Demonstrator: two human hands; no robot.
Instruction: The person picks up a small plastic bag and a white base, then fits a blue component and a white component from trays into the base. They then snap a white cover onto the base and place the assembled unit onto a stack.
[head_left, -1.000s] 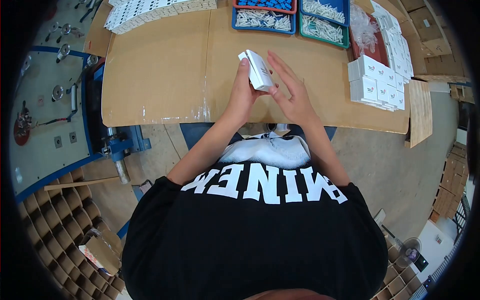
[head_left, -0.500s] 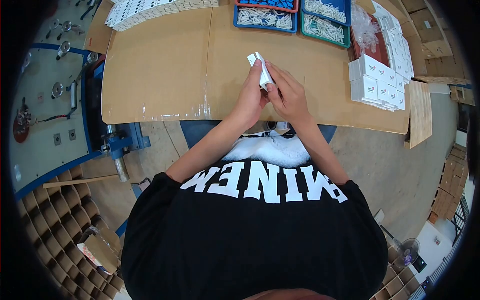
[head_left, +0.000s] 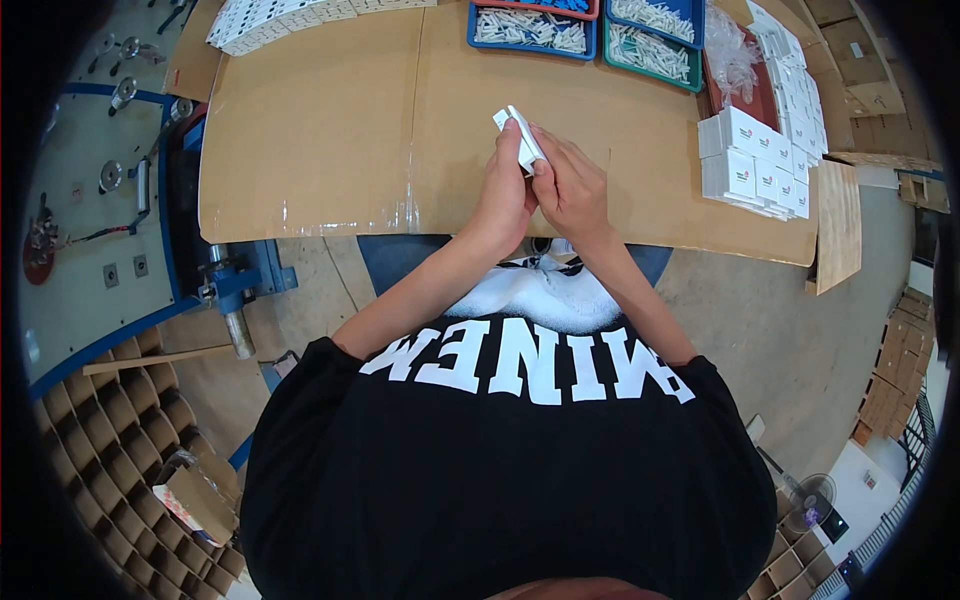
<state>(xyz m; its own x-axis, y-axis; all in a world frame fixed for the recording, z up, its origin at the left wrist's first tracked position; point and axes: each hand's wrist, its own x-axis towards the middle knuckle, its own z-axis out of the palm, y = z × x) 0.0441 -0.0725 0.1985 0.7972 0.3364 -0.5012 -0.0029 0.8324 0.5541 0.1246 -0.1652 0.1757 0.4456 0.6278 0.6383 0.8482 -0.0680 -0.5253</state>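
Note:
A small white box is held between both hands above the cardboard-covered table. My left hand is closed around its left and lower side, the thumb lying along it. On the other side, my right hand presses against the box with bent fingers. At its upper end the box shows what looks like a raised flap or edge. The palms and fingers hide much of it, so its contents cannot be seen.
White printed boxes are stacked at the right. Blue trays and a green tray of small white pieces stand at the back, beside a clear plastic bag. White cartons line the back left. A blue-framed machine stands left.
The box's upper parts look closer together than before, and the hands have closed in slightly around it. The view has shifted a little.

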